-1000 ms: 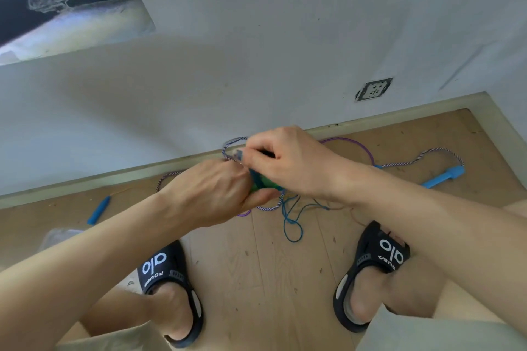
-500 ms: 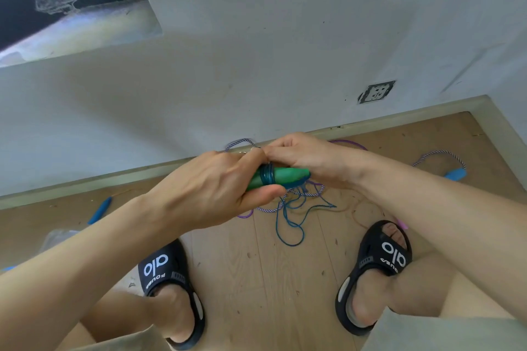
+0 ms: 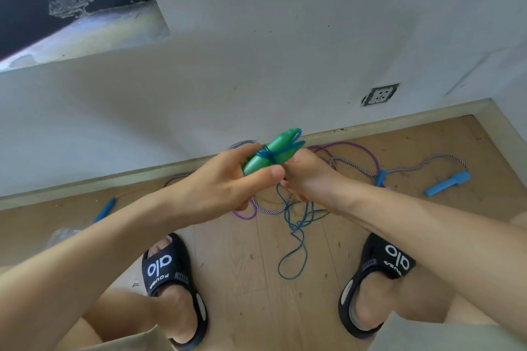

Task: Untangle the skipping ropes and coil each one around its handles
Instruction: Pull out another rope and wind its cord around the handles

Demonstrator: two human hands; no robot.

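My left hand [image 3: 228,179] grips a pair of green handles [image 3: 273,151] held together, tips pointing up and right. A few turns of thin blue rope [image 3: 296,236] wrap their middle; the rest hangs down in loose loops to the floor. My right hand [image 3: 310,177] sits just right of the handles, fingers closed on the blue rope below them. On the floor behind lie a purple rope [image 3: 368,151] and a striped white-and-purple rope [image 3: 445,158] with a light-blue handle [image 3: 447,183], still crossing each other.
A second blue handle [image 3: 105,209] lies at the left by the skirting board. Another small blue piece [image 3: 381,177] sits among the ropes. My two feet in black slides [image 3: 174,288] stand on the wooden floor. A wall socket [image 3: 380,94] is low on the white wall.
The green handles have tilted up and away from the floor, tips now raised toward the wall. My right hand moved from on top of them to lower right, drawing the blue rope.
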